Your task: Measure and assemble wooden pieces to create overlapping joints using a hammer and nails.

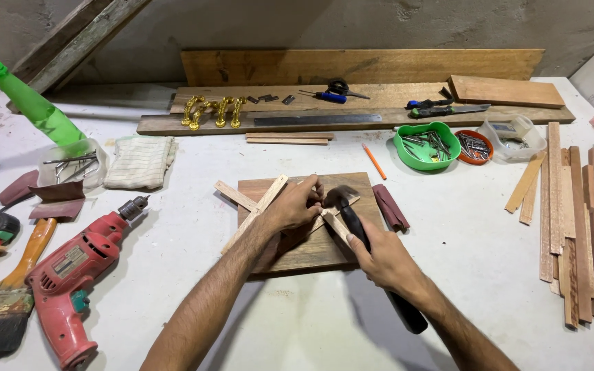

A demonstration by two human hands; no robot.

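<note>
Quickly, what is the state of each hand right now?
Left hand: closed, pinching the crossed wooden strips on the board.
Right hand: closed around the black hammer.

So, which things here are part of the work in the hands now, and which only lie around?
In use:
- left hand pressing the crossed wooden strips
- right hand gripping the black-handled hammer
- wooden board under them

Lying about:
- red drill
- paintbrush
- green bottle
- folded cloth
- green bowl of screws
- orange pencil
- pile of wood slats
</note>
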